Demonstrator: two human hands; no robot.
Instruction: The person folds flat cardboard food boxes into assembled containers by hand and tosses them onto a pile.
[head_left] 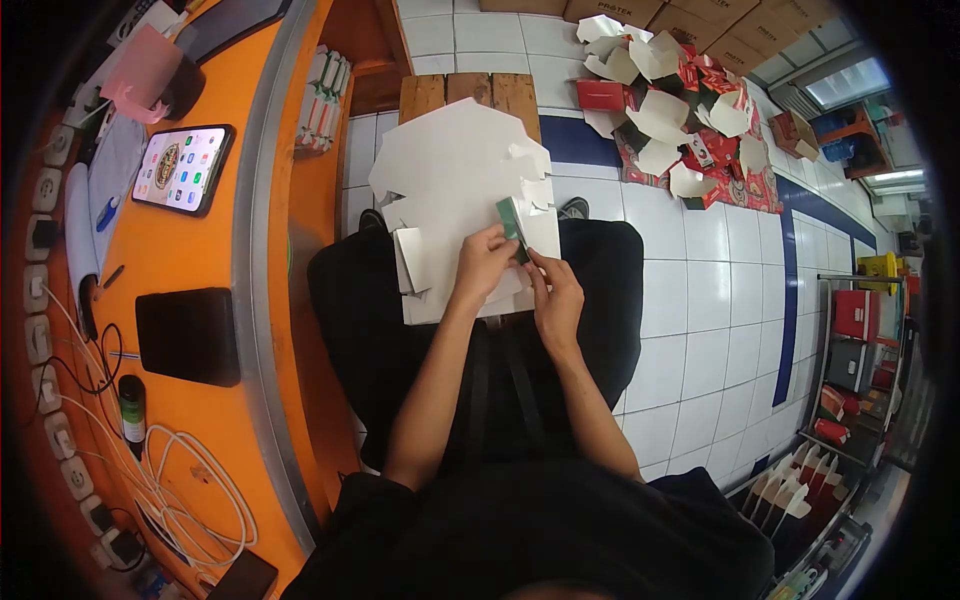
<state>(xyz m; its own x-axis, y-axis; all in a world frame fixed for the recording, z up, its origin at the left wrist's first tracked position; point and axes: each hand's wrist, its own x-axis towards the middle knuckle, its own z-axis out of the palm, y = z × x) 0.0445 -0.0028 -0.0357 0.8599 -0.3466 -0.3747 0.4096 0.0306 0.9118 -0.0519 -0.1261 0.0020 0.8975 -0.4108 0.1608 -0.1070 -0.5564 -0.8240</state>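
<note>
A flat white cardboard blank [450, 170] with cut flaps lies over a wooden stool [486, 88] between the person's knees. Near its right edge, a flap with a green printed face [508, 218] is folded up. My left hand [486, 262] pinches this green flap from the left, fingers closed on it. On the other side, my right hand [553, 290] has thumb and fingers closed at the flap's lower end. Another white flap [411, 260] stands partly raised at the blank's left edge.
An orange desk [190, 250] on the left carries a phone [182, 168], a black case [188, 336] and cables. Folded red and white boxes [660, 115] are heaped on the tiled floor at the upper right. Cartons [715, 30] stand behind; a shelf rack [850, 390] is at the right.
</note>
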